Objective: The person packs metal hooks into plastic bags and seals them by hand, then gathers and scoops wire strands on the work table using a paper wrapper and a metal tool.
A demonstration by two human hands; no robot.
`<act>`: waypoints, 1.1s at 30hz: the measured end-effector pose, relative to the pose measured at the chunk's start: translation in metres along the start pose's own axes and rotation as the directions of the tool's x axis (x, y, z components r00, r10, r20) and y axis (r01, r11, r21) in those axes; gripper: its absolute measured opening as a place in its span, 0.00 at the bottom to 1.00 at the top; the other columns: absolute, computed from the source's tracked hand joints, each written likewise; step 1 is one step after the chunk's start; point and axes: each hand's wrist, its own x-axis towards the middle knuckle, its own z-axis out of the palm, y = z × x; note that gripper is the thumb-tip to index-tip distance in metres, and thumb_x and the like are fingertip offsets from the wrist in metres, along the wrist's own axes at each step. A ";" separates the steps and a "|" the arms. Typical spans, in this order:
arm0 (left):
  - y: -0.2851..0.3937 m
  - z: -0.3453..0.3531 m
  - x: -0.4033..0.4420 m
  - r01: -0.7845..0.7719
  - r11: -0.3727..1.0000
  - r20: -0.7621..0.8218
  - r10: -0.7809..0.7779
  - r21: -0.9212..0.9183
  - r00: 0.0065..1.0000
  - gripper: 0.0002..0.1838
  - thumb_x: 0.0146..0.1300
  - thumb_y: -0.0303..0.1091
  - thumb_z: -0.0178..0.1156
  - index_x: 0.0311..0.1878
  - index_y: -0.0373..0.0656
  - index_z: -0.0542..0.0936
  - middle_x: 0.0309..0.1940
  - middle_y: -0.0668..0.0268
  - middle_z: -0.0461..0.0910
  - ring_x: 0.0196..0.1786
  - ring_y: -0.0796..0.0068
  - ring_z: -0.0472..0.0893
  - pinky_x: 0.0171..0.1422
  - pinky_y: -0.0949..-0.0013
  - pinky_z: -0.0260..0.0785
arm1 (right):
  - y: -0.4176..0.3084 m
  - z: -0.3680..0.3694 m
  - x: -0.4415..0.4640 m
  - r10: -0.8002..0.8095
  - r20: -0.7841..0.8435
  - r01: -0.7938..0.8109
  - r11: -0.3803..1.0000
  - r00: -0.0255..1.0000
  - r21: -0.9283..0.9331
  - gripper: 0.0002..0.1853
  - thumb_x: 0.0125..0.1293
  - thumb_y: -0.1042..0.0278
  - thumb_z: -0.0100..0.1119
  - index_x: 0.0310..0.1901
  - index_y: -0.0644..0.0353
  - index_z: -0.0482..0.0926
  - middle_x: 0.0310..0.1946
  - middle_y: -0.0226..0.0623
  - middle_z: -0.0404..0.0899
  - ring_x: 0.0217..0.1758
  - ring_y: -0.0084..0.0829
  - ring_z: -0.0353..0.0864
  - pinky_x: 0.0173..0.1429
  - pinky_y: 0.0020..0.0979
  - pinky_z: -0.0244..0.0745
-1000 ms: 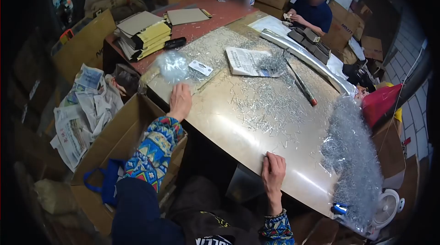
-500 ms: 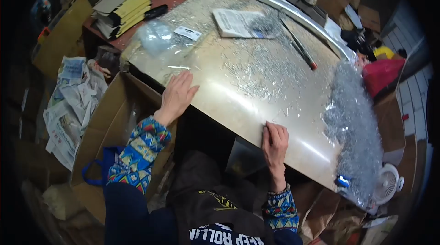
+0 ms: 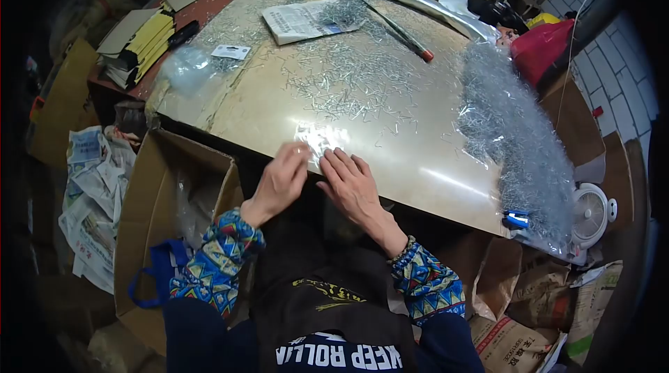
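At the near edge of the metal-topped table [image 3: 446,195], my left hand [image 3: 277,183] is closed, its fingertips bunched and slightly blurred. What it pinches is hidden. Close beside it, my right hand [image 3: 354,188] lies with fingers stretched out flat. Just beyond both hands is a bright, crinkled clear plastic piece [image 3: 322,136], its outline partly lost in glare. Small bent metal wire pieces [image 3: 341,87] are scattered across the tabletop behind it. A dense heap of the same wire pieces [image 3: 526,143] covers the right end.
A newspaper stack [image 3: 300,22] and a red-tipped rod [image 3: 408,42] lie farther back. Clear plastic bags [image 3: 187,70] and a white card [image 3: 231,51] sit left. A blue clip-like item [image 3: 516,219] and a white fan [image 3: 589,214] are right. An open carton [image 3: 150,226] stands below left.
My left hand has curled its fingers and moved to the table edge near the middle. The right hand has moved left and flattened beside it. The view has shifted rightward.
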 end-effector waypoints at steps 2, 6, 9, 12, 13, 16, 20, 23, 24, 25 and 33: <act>-0.008 0.002 0.019 0.052 0.979 -0.103 -0.032 0.196 0.994 0.11 0.59 0.23 0.60 0.46 0.36 0.78 0.47 0.52 0.76 0.42 0.52 0.79 0.45 0.58 0.73 | -0.004 0.000 -0.002 0.007 -0.026 -0.007 1.000 1.000 -0.006 0.25 0.64 0.59 0.63 0.59 0.60 0.73 0.62 0.39 0.73 0.68 0.38 0.69 0.69 0.42 0.63; -0.041 0.009 0.039 0.031 0.920 -0.048 -0.013 0.391 0.999 0.09 0.59 0.31 0.62 0.41 0.37 0.77 0.39 0.53 0.78 0.39 0.51 0.78 0.44 0.55 0.71 | -0.004 0.004 -0.004 0.011 -0.093 -0.010 1.000 0.996 0.013 0.24 0.64 0.61 0.64 0.59 0.59 0.74 0.58 0.37 0.77 0.65 0.37 0.73 0.67 0.41 0.65; -0.044 0.002 0.046 0.280 0.946 -0.067 -0.272 0.164 0.960 0.07 0.60 0.30 0.60 0.39 0.37 0.76 0.30 0.53 0.78 0.38 0.49 0.79 0.43 0.54 0.70 | -0.004 -0.004 -0.008 -0.004 -0.107 0.006 1.000 0.994 0.021 0.20 0.62 0.65 0.62 0.56 0.59 0.76 0.57 0.37 0.78 0.63 0.36 0.75 0.64 0.39 0.67; -0.063 -0.036 0.044 0.372 0.916 -0.294 -0.318 0.150 0.901 0.06 0.60 0.26 0.55 0.40 0.40 0.76 0.33 0.51 0.77 0.41 0.43 0.79 0.43 0.49 0.71 | 0.002 0.003 -0.016 -0.021 -0.207 0.032 0.998 0.978 0.047 0.18 0.56 0.74 0.56 0.50 0.58 0.81 0.52 0.34 0.81 0.58 0.34 0.79 0.59 0.37 0.70; -0.075 -0.051 0.040 0.343 0.902 -0.329 -0.251 0.262 0.910 0.06 0.60 0.24 0.54 0.41 0.40 0.76 0.34 0.51 0.77 0.40 0.43 0.79 0.43 0.49 0.71 | 0.003 0.003 -0.017 -0.032 -0.223 0.042 0.998 0.974 0.042 0.17 0.57 0.75 0.57 0.50 0.57 0.81 0.51 0.33 0.82 0.57 0.34 0.79 0.58 0.36 0.71; -0.106 -0.091 0.038 0.267 0.738 -0.262 -0.126 0.620 0.957 0.11 0.57 0.20 0.52 0.43 0.40 0.76 0.40 0.53 0.76 0.41 0.48 0.79 0.44 0.52 0.72 | 0.001 0.004 -0.016 -0.046 -0.253 0.055 0.998 0.967 0.029 0.16 0.57 0.75 0.60 0.49 0.56 0.82 0.50 0.32 0.82 0.55 0.33 0.81 0.55 0.35 0.72; -0.152 -0.115 0.053 0.409 0.432 -0.302 -0.297 0.804 0.906 0.13 0.60 0.26 0.53 0.48 0.35 0.73 0.48 0.57 0.76 0.54 0.55 0.75 0.56 0.55 0.68 | 0.004 0.007 -0.015 -0.077 -0.282 0.082 0.997 0.956 0.007 0.16 0.56 0.76 0.63 0.48 0.56 0.82 0.48 0.32 0.83 0.54 0.32 0.81 0.53 0.35 0.72; -0.176 -0.115 0.070 0.599 0.371 -0.413 -0.470 0.710 0.780 0.22 0.63 0.29 0.52 0.60 0.34 0.69 0.56 0.50 0.73 0.61 0.46 0.71 0.61 0.45 0.65 | 0.005 0.008 -0.017 -0.098 -0.295 0.108 0.994 0.950 0.021 0.15 0.55 0.77 0.63 0.46 0.58 0.82 0.46 0.33 0.83 0.52 0.33 0.82 0.54 0.36 0.74; -0.185 -0.113 0.075 0.658 0.389 -0.455 -0.497 0.644 0.739 0.26 0.67 0.36 0.52 0.65 0.35 0.65 0.64 0.44 0.67 0.68 0.39 0.63 0.69 0.40 0.57 | 0.005 0.008 -0.018 -0.096 -0.294 0.110 0.993 0.951 0.032 0.14 0.55 0.77 0.63 0.45 0.58 0.82 0.46 0.34 0.83 0.51 0.33 0.82 0.54 0.37 0.74; -0.192 -0.110 0.078 0.698 0.359 -0.498 -0.508 0.619 0.703 0.26 0.67 0.38 0.51 0.66 0.35 0.65 0.65 0.42 0.66 0.70 0.39 0.61 0.71 0.40 0.54 | 0.005 0.008 -0.018 -0.096 -0.293 0.114 0.993 0.951 0.045 0.14 0.55 0.77 0.63 0.45 0.59 0.81 0.45 0.34 0.83 0.51 0.34 0.81 0.55 0.37 0.74; -0.156 -0.088 0.052 0.568 0.311 -0.355 -0.532 0.762 0.768 0.34 0.71 0.51 0.47 0.63 0.24 0.68 0.66 0.35 0.64 0.73 0.39 0.56 0.76 0.44 0.45 | 0.004 0.007 -0.019 -0.073 -0.298 0.099 0.993 0.952 0.072 0.12 0.53 0.78 0.61 0.41 0.60 0.81 0.43 0.34 0.82 0.49 0.35 0.82 0.55 0.39 0.76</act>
